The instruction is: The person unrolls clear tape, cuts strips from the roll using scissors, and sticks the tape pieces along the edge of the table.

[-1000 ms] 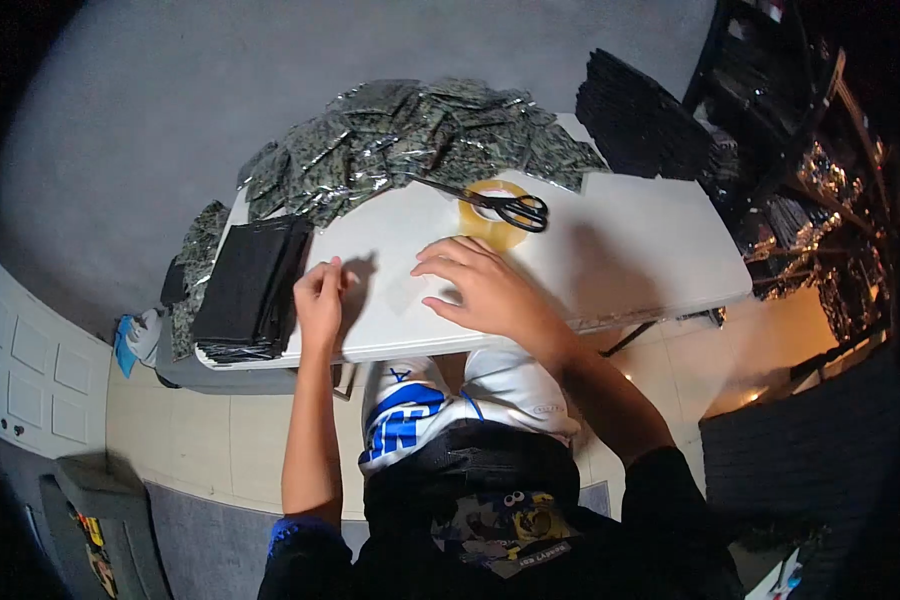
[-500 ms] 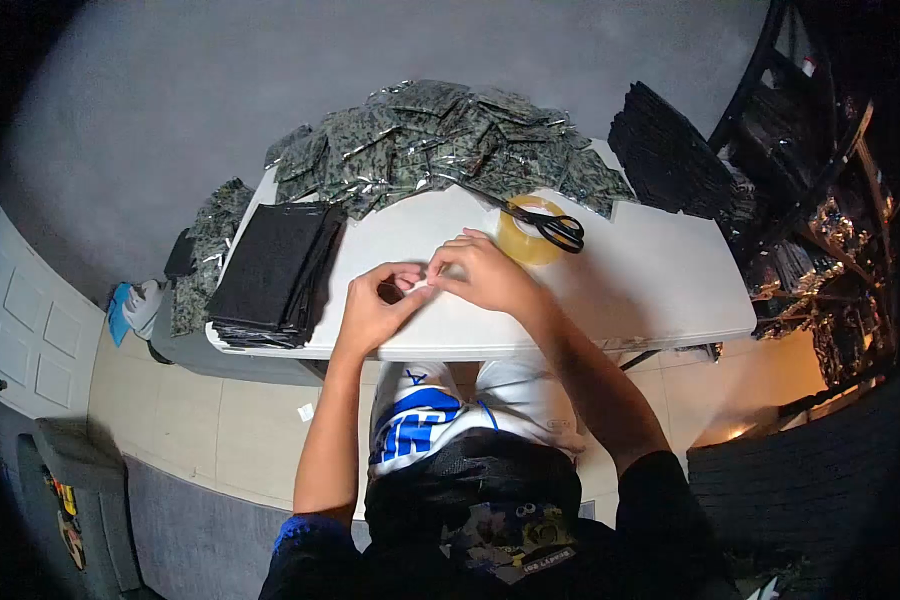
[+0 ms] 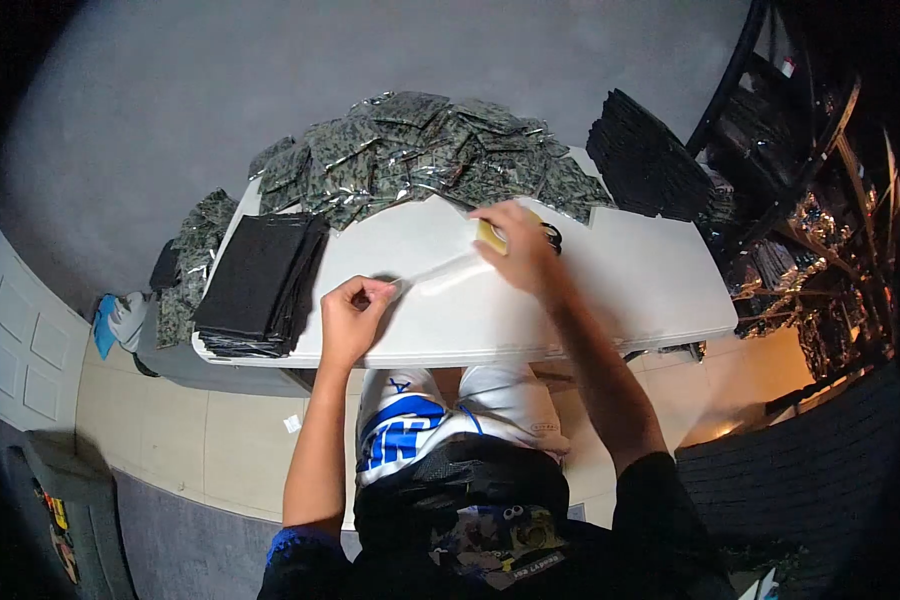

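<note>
My left hand is closed, its thumb and fingertips pinching the end of a clear tape strip. The strip stretches up and to the right, across the white table top, toward my right hand. That hand is slightly blurred and reaches over a roll of yellowish clear tape, thumb and fingers around its near left side. Part of the roll is hidden under the hand. Black-handled scissors lie by the roll, mostly covered by my right hand.
A stack of flat black pieces sits at the table's left. Camouflage-patterned packets with shiny edges are heaped along the back of the white table. Another black stack leans at the back right, beside a dark rack.
My hands have come apart from their joint pinch. The right has moved up and right onto the tape roll, and a tape strip now shows between them. The view has shifted slightly.
</note>
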Available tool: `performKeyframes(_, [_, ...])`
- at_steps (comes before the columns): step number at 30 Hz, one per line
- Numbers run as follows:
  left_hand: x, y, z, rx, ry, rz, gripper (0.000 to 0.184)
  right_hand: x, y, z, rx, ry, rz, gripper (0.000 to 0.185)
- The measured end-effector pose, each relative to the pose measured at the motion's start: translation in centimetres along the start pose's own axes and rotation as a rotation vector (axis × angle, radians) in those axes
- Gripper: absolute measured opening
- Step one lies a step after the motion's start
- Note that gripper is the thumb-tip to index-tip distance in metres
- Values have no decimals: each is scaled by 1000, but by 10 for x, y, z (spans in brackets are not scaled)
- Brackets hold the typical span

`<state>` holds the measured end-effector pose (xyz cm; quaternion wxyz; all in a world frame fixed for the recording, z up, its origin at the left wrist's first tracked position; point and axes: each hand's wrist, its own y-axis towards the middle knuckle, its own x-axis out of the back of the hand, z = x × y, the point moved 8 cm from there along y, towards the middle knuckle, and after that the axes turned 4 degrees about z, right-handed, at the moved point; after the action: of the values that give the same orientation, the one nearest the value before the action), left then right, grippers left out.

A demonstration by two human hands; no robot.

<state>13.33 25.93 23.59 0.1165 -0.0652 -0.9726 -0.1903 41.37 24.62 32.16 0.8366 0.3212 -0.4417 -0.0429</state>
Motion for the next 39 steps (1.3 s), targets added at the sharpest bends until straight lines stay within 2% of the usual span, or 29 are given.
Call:
performKeyframes(3, [1, -2, -7, 0, 25, 5, 12, 34, -14, -57, -88, -178, -17, 27])
performKeyframes(6, [1, -2, -6, -26, 27, -17, 12, 32, -23, -100, -290, -152, 228, 27])
performKeyframes(7, [1, -1, -6, -26, 23, -24, 13, 35, -24, -98, -228, -153, 167, 26])
performKeyframes(10, [1, -1, -7, -23, 21, -31, 13, 37, -19, -89, -163, -192, 179, 25])
performKeyframes(13, [1, -3, -8, -40, 43, -23, 12, 40, -15, -80, -275, -210, 154, 27])
performKeyframes(17, [-5, -6, -3, -9, 13, 61, 8, 28, -20, -111, -278, -128, 143, 33])
performKeyframes(22, [-8, -12, -3, 4, -9, 144, 8, 25, -20, -113, -360, -217, 163, 32])
performKeyframes(25, [-10, -21, -17, -61, 77, 203, 8, 25, -19, -111, -383, -264, 173, 33])
performKeyframes(31, [-7, -29, -13, -57, -160, 181, 7, 22, -17, -102, -357, -287, 178, 33])
performKeyframes(39, [-9, -33, -13, -97, -263, 218, 7, 18, -18, -95, -442, -298, 247, 34])
